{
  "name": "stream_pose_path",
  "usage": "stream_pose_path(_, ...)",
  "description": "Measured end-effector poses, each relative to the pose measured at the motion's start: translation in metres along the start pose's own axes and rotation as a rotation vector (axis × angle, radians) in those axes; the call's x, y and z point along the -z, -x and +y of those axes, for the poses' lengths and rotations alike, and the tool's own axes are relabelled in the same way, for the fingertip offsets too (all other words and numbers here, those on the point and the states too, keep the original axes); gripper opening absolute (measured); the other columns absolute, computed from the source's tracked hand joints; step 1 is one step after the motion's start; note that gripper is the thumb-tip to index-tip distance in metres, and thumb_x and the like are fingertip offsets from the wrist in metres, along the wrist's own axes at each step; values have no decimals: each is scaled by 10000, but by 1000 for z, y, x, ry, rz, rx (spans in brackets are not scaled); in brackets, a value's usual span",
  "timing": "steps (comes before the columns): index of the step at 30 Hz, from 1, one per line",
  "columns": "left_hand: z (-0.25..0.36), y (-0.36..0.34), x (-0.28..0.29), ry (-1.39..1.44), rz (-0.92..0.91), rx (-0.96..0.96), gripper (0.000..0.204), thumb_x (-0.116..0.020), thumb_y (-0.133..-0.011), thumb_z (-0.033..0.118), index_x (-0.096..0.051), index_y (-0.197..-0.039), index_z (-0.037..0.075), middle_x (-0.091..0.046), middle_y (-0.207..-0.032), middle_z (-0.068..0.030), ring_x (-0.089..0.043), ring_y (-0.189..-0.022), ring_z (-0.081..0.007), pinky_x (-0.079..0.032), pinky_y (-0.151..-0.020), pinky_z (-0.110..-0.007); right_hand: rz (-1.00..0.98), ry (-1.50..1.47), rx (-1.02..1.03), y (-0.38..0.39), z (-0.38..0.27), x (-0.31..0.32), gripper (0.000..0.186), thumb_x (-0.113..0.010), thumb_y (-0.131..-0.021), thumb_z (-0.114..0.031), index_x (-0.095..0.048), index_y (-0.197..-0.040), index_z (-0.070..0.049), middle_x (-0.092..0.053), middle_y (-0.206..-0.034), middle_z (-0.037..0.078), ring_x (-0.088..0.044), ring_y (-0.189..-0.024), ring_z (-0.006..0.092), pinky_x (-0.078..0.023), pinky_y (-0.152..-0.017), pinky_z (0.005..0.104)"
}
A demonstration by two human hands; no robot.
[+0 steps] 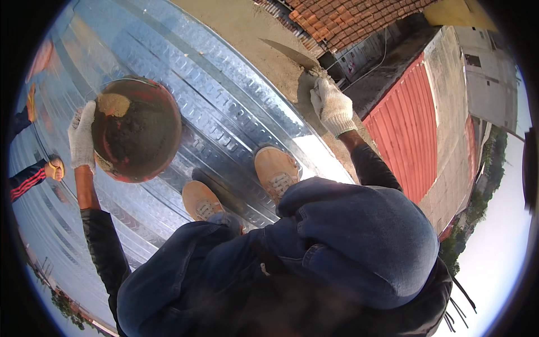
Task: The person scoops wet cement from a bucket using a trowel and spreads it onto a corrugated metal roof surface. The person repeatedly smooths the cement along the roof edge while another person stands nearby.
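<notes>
Jeans (365,238) loom nearest, right grip (332,106) closed round a trowel (289,54), left grip (82,135) clasping a bucket (175,121).

Your right hand (333,106) hides the handle of the trowel (292,54), your left hand (82,135) some rim of the bucket (176,112); a co-worker's legs (29,178) are cut off.

Outdoor rooftop building site: ribbed metal decking (224,109), a bucket (175,117) of mortar (143,137), neighbouring tiled roof (345,25).
</notes>
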State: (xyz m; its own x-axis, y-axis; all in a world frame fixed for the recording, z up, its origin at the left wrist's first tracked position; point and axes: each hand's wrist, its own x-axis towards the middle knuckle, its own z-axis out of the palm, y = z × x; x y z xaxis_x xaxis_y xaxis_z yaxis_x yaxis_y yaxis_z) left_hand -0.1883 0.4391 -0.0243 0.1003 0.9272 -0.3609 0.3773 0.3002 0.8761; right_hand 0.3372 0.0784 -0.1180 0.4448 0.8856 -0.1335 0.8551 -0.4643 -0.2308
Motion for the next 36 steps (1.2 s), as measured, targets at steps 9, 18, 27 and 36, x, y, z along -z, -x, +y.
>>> stream_pose_path(9,1,1,-1,-10,-1,-13,206,-749,-1075,294,-782,-1089,92,-705,-992,68,-626,-895,-41,-511,-821,-238,-35,-47,4,-5,-3,1,302,-677,-1038,-357,-591,-1117,-78,-726,-944,195,-737,-923,430,-577,-769,502)
stream_pose_path(18,2,0,-2,-46,3,-2,252,-744,-1075,310,-780,-1143,70,-716,-1026,48,-638,-919,-63,-519,-849,-246,-11,-89,-31,-6,-3,2,295,-683,-1033,-351,-590,-1107,-81,-713,-888,211,-736,-892,434,-574,-755,504)
stream_pose_path(27,-4,-5,2,-28,13,1,236,-746,-1073,305,-787,-1116,77,-705,-1013,62,-622,-907,-54,-509,-845,-247,39,-141,3,-4,-9,2,297,-698,-1024,-336,-602,-1063,-58,-692,-850,202,-719,-814,433,-558,-712,515)
stream_pose_path(36,-3,-2,0,-62,36,-16,209,-743,-1073,304,-779,-1051,99,-671,-966,80,-591,-879,-45,-488,-823,-240,-30,-224,0,1,-12,9,303,-681,-1036,-327,-608,-1099,-39,-701,-880,207,-717,-843,429,-561,-747,516)
